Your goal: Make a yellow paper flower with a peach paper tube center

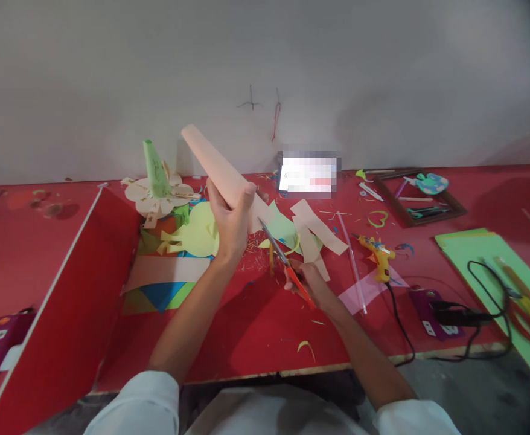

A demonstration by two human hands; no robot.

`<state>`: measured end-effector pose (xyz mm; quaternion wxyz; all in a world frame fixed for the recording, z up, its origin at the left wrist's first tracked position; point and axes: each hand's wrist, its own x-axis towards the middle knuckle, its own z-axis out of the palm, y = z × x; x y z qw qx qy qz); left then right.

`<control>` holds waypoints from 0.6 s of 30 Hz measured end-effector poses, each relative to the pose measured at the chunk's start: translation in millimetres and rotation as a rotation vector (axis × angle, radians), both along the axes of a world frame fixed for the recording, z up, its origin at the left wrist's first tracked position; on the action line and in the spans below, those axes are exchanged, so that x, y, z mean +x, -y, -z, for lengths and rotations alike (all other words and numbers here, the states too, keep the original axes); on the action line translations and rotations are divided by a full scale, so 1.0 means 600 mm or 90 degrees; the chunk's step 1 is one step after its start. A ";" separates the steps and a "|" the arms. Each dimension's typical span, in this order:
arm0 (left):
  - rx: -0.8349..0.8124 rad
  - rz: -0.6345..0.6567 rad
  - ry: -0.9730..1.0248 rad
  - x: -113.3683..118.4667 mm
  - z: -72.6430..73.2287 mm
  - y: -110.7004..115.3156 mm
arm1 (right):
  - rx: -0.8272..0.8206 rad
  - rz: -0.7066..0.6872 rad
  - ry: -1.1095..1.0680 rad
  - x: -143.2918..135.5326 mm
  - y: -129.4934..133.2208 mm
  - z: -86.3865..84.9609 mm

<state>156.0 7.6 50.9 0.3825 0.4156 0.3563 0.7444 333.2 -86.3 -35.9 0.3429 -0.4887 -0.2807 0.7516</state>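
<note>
Your left hand (229, 225) is wrapped round a long, tapering pale peach paper cone (217, 164), fingers and thumb curled about its lower half. Cone's held up above the red worktop (256, 344), in front of you and a bit left of centre. Long axis slants: narrow end points up and to your left, against the grey wall (265, 48); wide end faces down and right. Your right hand (309, 281) has its fingers closed on the handles of the orange-handled metal scissors (284, 259); blades run up and left, tips at the cone's wide end. Can't tell if they're biting paper, or how far the blades are parted. Left of your left hand: yellow rounded paper cutout (197, 232) on the worktop, and beyond it a green paper cone (156, 172) standing near upright, narrow end up, on a cream flower-shaped piece (138, 192). Right of the scissors: pale peach paper strips (322, 226), overlapping, then a thin translucent tube (351, 260) lying with its far end tipped left, then a yellow glue gun (381, 257). Brown rectangular frame (394, 208) sits further back right; light green sheets (468, 248) at far right. Small paper scraps scattered below your hands.
</note>
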 end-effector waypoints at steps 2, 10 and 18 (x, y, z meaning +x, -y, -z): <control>0.004 0.007 -0.006 -0.005 0.003 -0.003 | -0.028 0.013 0.038 -0.005 -0.002 -0.007; -0.017 0.098 0.007 -0.032 0.003 -0.015 | 0.074 -0.064 0.017 0.003 0.006 -0.031; -0.003 0.032 -0.010 -0.025 0.017 -0.019 | 0.265 -0.161 0.076 0.013 0.008 -0.027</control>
